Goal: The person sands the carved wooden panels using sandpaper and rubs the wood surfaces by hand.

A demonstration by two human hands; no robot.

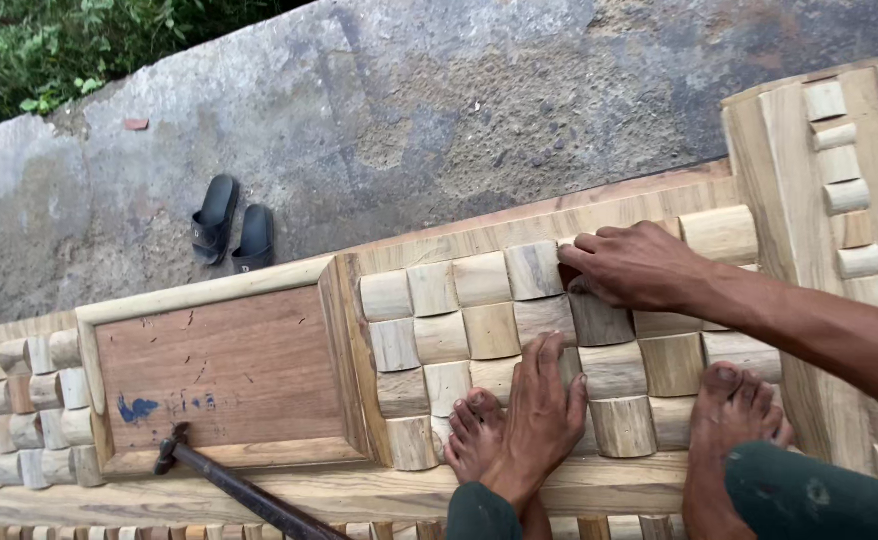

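I crouch on a long wooden panel (309, 495) faced with rows of small rounded wooden blocks (439, 338). My left hand (544, 410) lies flat, palm down, on the blocks in the lower rows, beside my left foot (471, 440). My right hand (634, 265) reaches in from the right onto the top row. Its fingers and thumb curl around a wooden block that the hand mostly hides, next to a pale grey block (534, 270). My right foot (729, 420) stands on the blocks at the right.
A recessed flat board (219, 370) with blue marks fills the panel's left part. A hammer (229, 482) lies on its lower frame. A second blocked panel (839, 170) crosses at the right. Black sandals (231, 225) sit on the concrete behind; plants (49, 50) grow at the far left.
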